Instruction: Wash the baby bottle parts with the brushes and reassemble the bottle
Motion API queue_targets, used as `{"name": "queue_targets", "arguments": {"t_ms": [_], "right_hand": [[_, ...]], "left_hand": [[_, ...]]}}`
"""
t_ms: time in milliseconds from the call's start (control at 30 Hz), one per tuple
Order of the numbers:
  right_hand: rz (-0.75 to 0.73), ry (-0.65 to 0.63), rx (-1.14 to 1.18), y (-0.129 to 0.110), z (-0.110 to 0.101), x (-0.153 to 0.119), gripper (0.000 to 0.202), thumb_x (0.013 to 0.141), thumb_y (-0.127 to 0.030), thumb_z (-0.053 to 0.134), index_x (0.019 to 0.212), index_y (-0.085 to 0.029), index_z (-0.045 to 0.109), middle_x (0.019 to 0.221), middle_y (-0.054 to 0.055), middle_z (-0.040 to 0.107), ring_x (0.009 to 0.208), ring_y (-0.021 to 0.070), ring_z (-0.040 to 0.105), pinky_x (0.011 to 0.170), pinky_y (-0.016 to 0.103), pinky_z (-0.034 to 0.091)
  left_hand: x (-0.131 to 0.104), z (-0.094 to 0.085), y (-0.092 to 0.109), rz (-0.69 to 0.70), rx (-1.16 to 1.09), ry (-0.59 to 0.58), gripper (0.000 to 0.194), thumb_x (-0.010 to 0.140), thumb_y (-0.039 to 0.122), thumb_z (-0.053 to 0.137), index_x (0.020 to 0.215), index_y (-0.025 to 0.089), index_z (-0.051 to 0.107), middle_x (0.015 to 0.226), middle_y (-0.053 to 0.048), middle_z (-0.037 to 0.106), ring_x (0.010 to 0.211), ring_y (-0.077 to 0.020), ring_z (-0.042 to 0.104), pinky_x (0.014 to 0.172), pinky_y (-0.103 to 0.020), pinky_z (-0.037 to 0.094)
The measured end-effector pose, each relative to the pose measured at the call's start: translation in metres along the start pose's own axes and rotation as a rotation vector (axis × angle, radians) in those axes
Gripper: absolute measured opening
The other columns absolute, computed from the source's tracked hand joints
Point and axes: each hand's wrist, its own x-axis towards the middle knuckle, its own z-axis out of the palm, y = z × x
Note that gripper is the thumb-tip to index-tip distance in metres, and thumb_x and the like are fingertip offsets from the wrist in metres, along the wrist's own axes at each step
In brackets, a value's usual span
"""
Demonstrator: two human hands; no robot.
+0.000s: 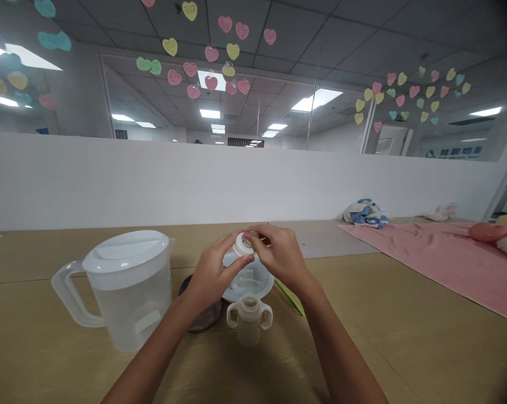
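Observation:
A small white ring-shaped cap (242,246) is held up between both hands. My left hand (217,268) grips its left side, thumb below it. My right hand (279,253) pinches at its right side and opening; what its fingertips hold there is partly hidden. Below the hands, a translucent bowl (253,279) sits on the table, with something clear inside. In front of the bowl stands an uncapped clear bottle (249,331) with a white handle on each side. Behind my left wrist is a dark round container (206,320), partly covered.
A large translucent pitcher (131,303) with a white lid stands at the left. A green strip (289,296) lies right of the bowl. On the right are a pink cloth (425,247) and a blue-and-white cloth (365,214). A white wall (194,185) runs behind the table (405,331).

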Motion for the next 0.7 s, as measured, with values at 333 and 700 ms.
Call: {"name": "queue_targets", "arguments": {"t_ms": [333,700], "right_hand": [[-0.134,0.068,0.017,0.0049,0.0011,-0.0017,0.021,0.085,-0.022,0.047,0.085,-0.020,0.068,0.082,0.004,0.069,0.070,0.0129,0.061,0.062,0.022,0.046],[-0.243,0.093,-0.050,0.0071,0.0006,-0.0005,0.023,0.086,-0.020,0.045,0.085,-0.020,0.067,0.076,0.002,0.068,0.064,0.0114,0.059,0.060,0.022,0.045]], "left_hand": [[-0.0002,-0.0026,0.0020,0.060,0.060,0.023,0.037,0.083,0.038,0.053,0.116,0.022,0.055,0.114,-0.003,0.063,0.103,-0.0206,0.057,0.089,-0.030,0.045],[-0.0010,-0.0044,0.0022,0.060,0.044,0.006,0.037,0.084,0.038,0.051,0.118,0.022,0.054,0.115,-0.004,0.061,0.104,-0.0211,0.056,0.088,-0.030,0.046]]}}
